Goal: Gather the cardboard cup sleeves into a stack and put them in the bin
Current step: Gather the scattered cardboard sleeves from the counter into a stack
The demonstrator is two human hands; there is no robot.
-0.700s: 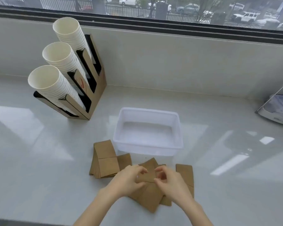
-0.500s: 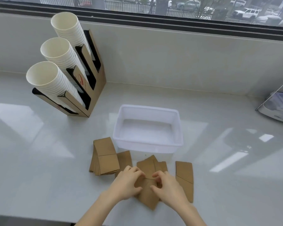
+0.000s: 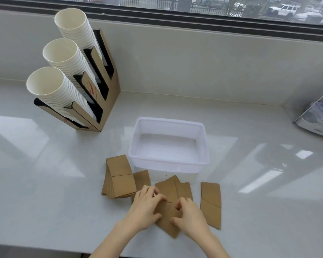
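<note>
Stretching across the head view is a glossy pale grey table (image 3: 45,183), smooth enough to mirror the daylight from the window (image 3: 194,4) behind it — cars and a railing show through the glass, above a matte grey sill wall. The landmark is the bin (image 3: 169,146), a shallow rectangular tub of translucent white plastic with rounded corners and a rolled rim, nothing inside it.

Left of the bin and further back stands a brown cardboard cup holder (image 3: 104,94) with black slots, carrying three slanted columns of ribbed white paper cups (image 3: 63,58). Far right of the bin, at the frame edge, lies a clear-and-white object too cropped to identify.

Just in front of the bin's left corner sits a neat stack of sleeves (image 3: 119,177), flat kraft-brown cardboard with a crease across each. In front of the bin's middle lie loose sleeves (image 3: 170,187), overlapping at odd angles — one more pair (image 3: 211,203) rests apart, in front of the bin's right corner.

The left hand (image 3: 145,209) and right hand (image 3: 189,213) both press down on the loose sleeves, fingers curled and pinching at the cardboard edges between them, neither lifted off the table.
</note>
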